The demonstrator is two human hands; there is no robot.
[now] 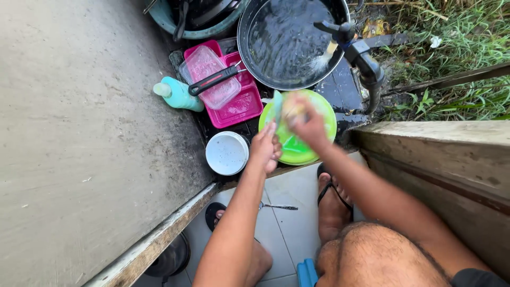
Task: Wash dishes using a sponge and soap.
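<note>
We take the green plate (297, 143) as our landmark, since both hands meet over it. Far to its left runs a broad grey concrete slab (79, 133), rough and stained. Between the slab and the plate, up and to the left, a teal squeeze bottle (178, 94) lies on its side, nozzle pointing left. Just right of that sits a pink tray (241, 106) with a clear plastic container (210, 77) on it, and a black-handled utensil with a red stripe (215, 79) lies across them, its long axis running from lower left to upper right. Directly left of the plate stands a white round bowl (227, 153).

Our left hand (265, 149) comes up at the plate's left edge, fingers closed on a thin pale-green item (277, 106) that stands nearly upright, its long axis running up and slightly right. Our right hand (308, 127) is clamped on a yellowish sponge (292, 109) pressed against that item, so the two hands are close together above the plate.

Above the plate is a large dark pan (289, 42) filled with water, and a dark tap (361, 58) stands up and to the right. Below the plate we see pale floor tiles, a spoon (276, 207) lying flat with its bowl to the right, and sandalled feet. Right of the plate are a weathered plank (441, 154) and grass (451, 48).
</note>
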